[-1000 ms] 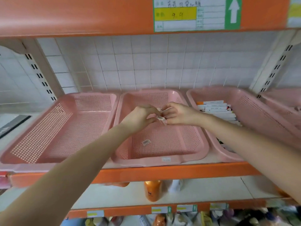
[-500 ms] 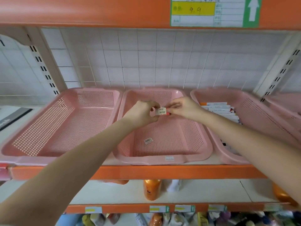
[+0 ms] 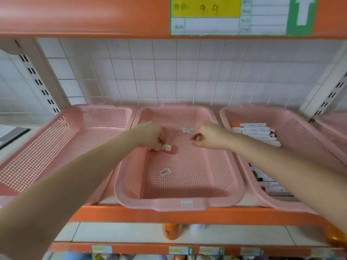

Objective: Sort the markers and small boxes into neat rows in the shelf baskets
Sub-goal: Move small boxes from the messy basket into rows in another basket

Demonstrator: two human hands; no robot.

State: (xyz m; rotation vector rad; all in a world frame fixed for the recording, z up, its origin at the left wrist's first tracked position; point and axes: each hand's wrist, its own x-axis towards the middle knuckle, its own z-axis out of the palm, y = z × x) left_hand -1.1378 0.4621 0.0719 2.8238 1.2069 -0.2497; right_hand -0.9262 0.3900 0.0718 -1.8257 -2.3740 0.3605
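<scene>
An orange metal shelf [image 3: 187, 215] stands in front of a white tiled wall [image 3: 169, 72], with three baskets side by side on it. Both of my bare arms reach into the middle pink perforated plastic basket [image 3: 234, 184].

My left hand [image 3: 151, 135] is knuckles-up, its fingers curled down round the left end of a small red box with a white label [image 3: 169, 148]. The box sits on the mesh floor towards the back left of that basket.

My right hand [image 3: 207, 136] hovers over the back right of the same basket, fingers curled in and thumb against forefinger. I cannot tell whether it pinches anything. Just beyond its knuckles a small white box [image 3: 188, 130] lies at the foot of the basket's back wall, apart from the red one. A white barcode sticker [image 3: 164, 172] lies on the mesh near the basket's middle.

The right pink perforated basket [image 3: 300, 132] holds white markers with coloured caps [image 3: 253, 131], lying on their sides in a row at the back. More lie at the front, partly hidden by my right forearm. The left pink perforated basket [image 3: 47, 147] stands just beside the middle one.

A yellow and white price label [image 3: 225, 15] is fixed to the shelf edge above. An orange bottle [image 3: 171, 231] stands on the shelf below.
</scene>
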